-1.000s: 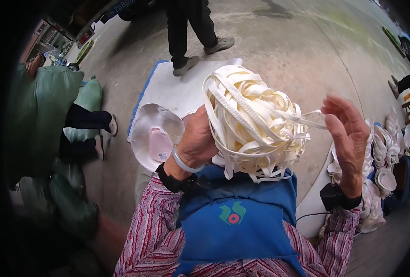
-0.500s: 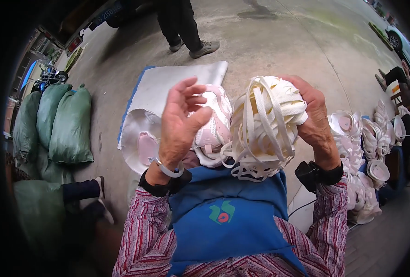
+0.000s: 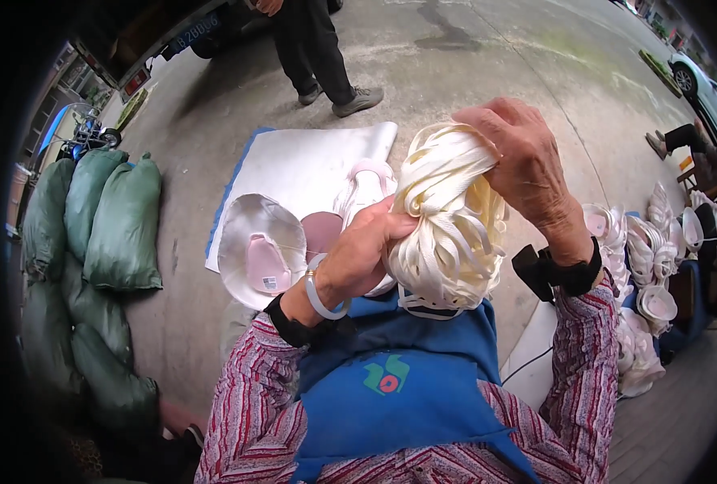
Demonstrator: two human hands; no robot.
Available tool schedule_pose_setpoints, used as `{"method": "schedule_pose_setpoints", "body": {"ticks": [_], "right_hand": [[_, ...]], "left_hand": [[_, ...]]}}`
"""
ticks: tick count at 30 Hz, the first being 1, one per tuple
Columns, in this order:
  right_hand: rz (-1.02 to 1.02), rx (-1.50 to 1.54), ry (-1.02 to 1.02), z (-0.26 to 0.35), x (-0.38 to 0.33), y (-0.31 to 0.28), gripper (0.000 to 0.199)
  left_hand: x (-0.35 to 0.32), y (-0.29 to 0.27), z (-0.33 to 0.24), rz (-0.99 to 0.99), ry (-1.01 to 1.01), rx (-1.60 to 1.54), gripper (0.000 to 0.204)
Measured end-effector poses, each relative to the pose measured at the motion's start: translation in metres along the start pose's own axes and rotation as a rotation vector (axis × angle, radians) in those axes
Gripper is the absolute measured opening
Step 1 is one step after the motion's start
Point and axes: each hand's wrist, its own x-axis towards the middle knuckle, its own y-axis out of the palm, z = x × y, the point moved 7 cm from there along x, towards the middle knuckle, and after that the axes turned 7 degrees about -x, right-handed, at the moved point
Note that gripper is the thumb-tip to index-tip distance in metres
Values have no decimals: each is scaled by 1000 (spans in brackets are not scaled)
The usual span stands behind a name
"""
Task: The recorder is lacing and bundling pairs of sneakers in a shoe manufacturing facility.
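Note:
A bundle of cream-white flat shoelaces (image 3: pixel 447 218) hangs in front of me above my blue apron (image 3: pixel 399 411). My right hand (image 3: pixel 528 161) grips its upper right side with curled fingers. Thumb and fingers of my left hand (image 3: pixel 366 250) pinch laces at the bundle's left side. Behind the left hand lie pink-and-white shoe uppers (image 3: pixel 368 179), partly hidden by the hand and the bundle. Left of them, a round white piece (image 3: pixel 233 234) holds a pink insole-shaped piece (image 3: pixel 268 262) with a small label. A mauve rounded piece (image 3: pixel 322 231) shows between them.
A white sheet (image 3: pixel 294 161) with a blue edge lies on the concrete. Green sacks (image 3: pixel 124 222) are piled at left. Stacks of pink-and-white shoe parts (image 3: pixel 616 266) stand at right. A person (image 3: pixel 314 56) in dark trousers stands ahead near a vehicle; another sits at far right.
My left hand, open and raised before, has come down and right to pinch the laces. My right hand has risen and turned over the bundle. The standing person's visible legs have shifted slightly.

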Motion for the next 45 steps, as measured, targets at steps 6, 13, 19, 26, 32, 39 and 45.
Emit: {"method": "schedule_pose_setpoints", "body": {"ticks": [6,13,19,26,32,39,45], "right_hand": [[265,107,378,-52,-28,25,35],[221,327,480,-63,-45,8,29],[128,540,471,-2,-23,-13,10],[367,713,491,40,-54,27,72],[492,727,441,35,-51,10,50],[529,704,447,19,-38,-17,41],[744,667,483,6,-43,-31,52]], "left_hand": [[-1,-8,13,179,-93,-344,43],[10,-27,-12,247,47,-615,48],[3,-38,-24,157,122,-585,49],[9,-31,13,307,-41,-577,48],[-2,-47,21,35,-107,63,57],[12,-13,12,-9,-76,150,56],[10,-7,24,105,-117,34,44]]}}
